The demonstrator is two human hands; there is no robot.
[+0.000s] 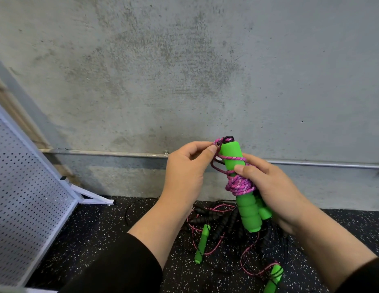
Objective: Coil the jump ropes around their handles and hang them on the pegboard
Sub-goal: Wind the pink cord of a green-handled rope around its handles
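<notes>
My right hand [267,187] grips a pair of green foam jump-rope handles [246,210] held upright in front of the wall. A pink braided rope [239,185] is wound in several turns round their middle. My left hand [188,172] pinches the free end of that pink rope near the handles' top, beside a small black loop [228,138]. The white pegboard [25,197] leans at the far left, with no rope seen on it.
On the black speckled floor [112,240] below my hands lies a tangle of other ropes: black ribbed handles [207,217], thin black and pink cords, and two more green handles [202,243] [273,278]. A metal conduit [104,153] runs along the concrete wall.
</notes>
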